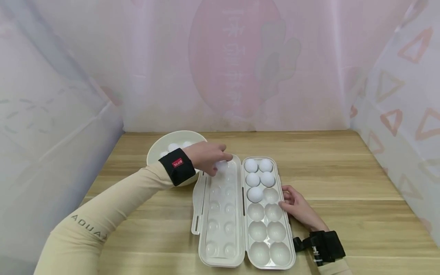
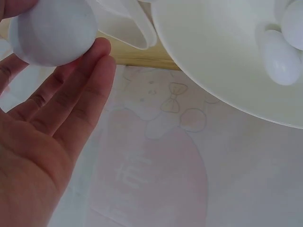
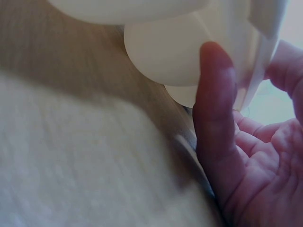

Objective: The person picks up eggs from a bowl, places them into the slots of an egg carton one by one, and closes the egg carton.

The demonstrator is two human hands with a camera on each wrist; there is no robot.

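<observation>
Egg [image 1: 221, 165] pinched in left hand's [image 1: 206, 156] fingertips

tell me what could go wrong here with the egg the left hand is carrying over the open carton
The left hand holds the egg only at the fingertips, so that light grip might let it slip onto the open lid. The carton is steadied only by the right hand touching its edge, so a hard placement could shift it. Five eggs already sit close together and could be knocked.
</observation>
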